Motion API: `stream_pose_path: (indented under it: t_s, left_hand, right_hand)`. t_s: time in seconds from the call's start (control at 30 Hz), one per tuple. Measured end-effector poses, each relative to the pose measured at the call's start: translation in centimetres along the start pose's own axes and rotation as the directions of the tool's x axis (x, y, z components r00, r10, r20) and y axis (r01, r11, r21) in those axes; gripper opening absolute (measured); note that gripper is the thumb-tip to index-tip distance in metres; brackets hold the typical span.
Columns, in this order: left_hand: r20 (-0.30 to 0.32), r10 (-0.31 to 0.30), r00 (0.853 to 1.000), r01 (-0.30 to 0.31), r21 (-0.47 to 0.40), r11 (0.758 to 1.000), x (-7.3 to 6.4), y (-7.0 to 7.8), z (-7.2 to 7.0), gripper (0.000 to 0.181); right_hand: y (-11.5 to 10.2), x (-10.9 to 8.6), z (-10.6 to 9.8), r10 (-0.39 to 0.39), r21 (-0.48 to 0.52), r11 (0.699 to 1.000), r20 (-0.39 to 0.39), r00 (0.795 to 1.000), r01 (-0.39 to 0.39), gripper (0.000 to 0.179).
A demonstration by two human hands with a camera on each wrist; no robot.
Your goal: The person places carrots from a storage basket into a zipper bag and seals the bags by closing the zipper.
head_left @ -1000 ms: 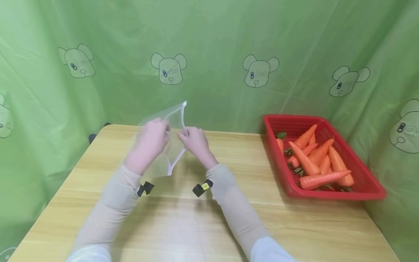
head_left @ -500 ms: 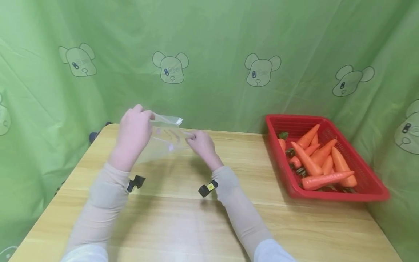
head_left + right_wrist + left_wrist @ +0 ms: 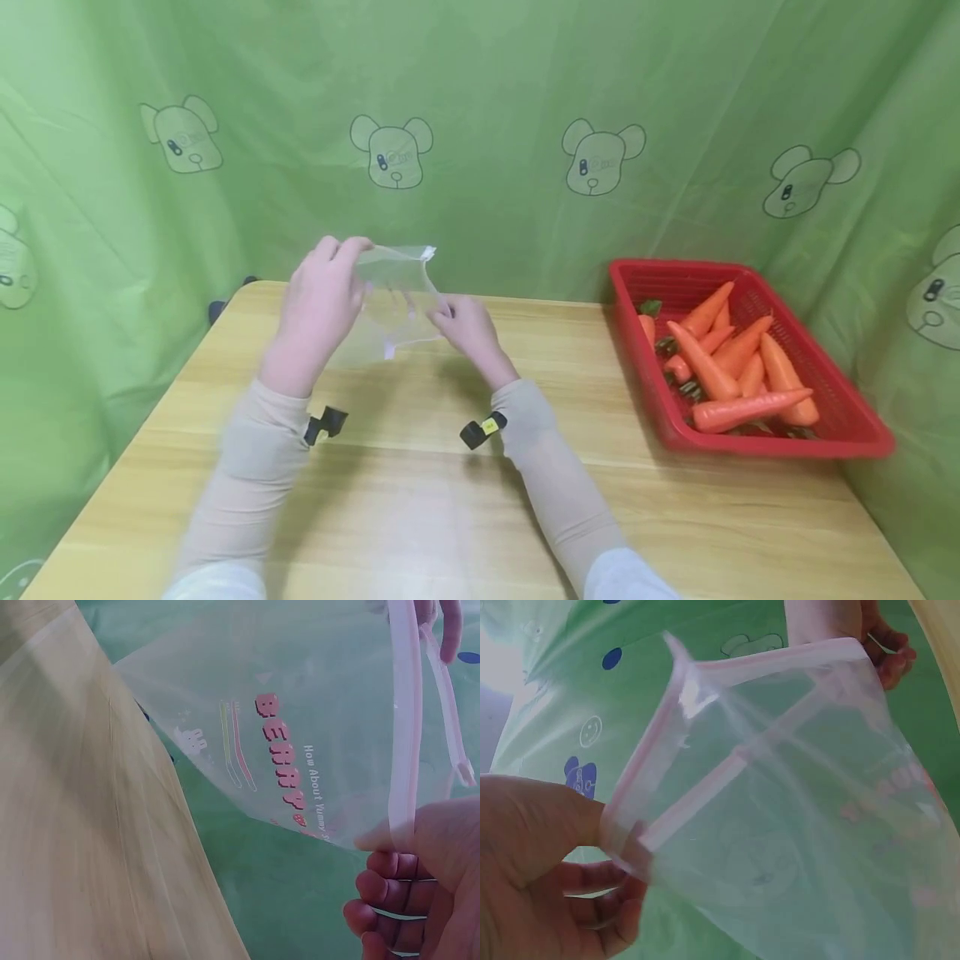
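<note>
A clear zip bag (image 3: 397, 287) with a pale pink strip along its mouth hangs above the table between both hands. My left hand (image 3: 318, 304) pinches one side of the mouth; in the left wrist view its thumb (image 3: 570, 821) lies on the strip and the other fingers curl beneath. On the opposite side my right hand (image 3: 471, 332) pinches the mouth edge, thumb against fingers (image 3: 397, 892). The mouth gapes apart between the two grips. Pink "BERRY" lettering (image 3: 281, 754) is printed on the bag's wall, and no contents show through it.
A red plastic basket (image 3: 637, 379) stands at the right of the wooden table (image 3: 420, 517). Several carrots (image 3: 701, 367) lie in it, with a green leaf (image 3: 649, 308). Behind the table hangs a green curtain (image 3: 495, 225) with bear-head prints.
My left hand has moved from the bag's middle up and left to its mouth edge. The right hand has shifted slightly right. The mouth narrowed, then spread wider again.
</note>
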State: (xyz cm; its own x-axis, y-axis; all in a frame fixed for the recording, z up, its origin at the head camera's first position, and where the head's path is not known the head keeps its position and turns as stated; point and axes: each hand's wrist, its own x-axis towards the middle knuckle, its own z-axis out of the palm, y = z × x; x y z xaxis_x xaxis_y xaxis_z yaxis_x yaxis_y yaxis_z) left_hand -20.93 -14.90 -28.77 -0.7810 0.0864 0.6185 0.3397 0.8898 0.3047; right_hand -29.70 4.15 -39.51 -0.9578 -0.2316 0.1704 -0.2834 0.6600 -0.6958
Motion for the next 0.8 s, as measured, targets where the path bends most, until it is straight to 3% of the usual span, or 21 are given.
stream_pose_path:
  t_s: [0.13, 0.3, 0.57, 0.8]
  left_hand:
    - [-0.130, -0.030, 0.991, 0.029, -0.008, 1.000, -0.2, -0.1, 0.5, 0.032]
    - [-0.205, -0.064, 0.977, 0.058, -0.035, 0.998, -0.4, -0.4, 1.2, 0.014]
    - [-0.202, -0.097, 0.975, 0.104, 0.020, 0.994, -0.5, 0.5, 3.8, 0.012]
    - [-0.148, -0.138, 0.979, 0.143, 0.027, 0.989, 0.0, 1.3, 6.3, 0.013]
  right_hand:
    - [0.4, -0.1, -0.2, 0.003, 0.006, 1.000, -0.001, 1.000, -0.003, 0.029]
    - [0.9, -0.4, -0.5, 0.024, 0.008, 1.000, 0.020, 1.000, -0.024, 0.027]
    - [1.7, -1.3, -1.0, 0.022, -0.007, 1.000, 0.080, 0.997, -0.021, 0.022]
    - [2.3, -1.5, -1.3, -0.013, -0.024, 1.000, 0.087, 0.996, 0.015, 0.022]
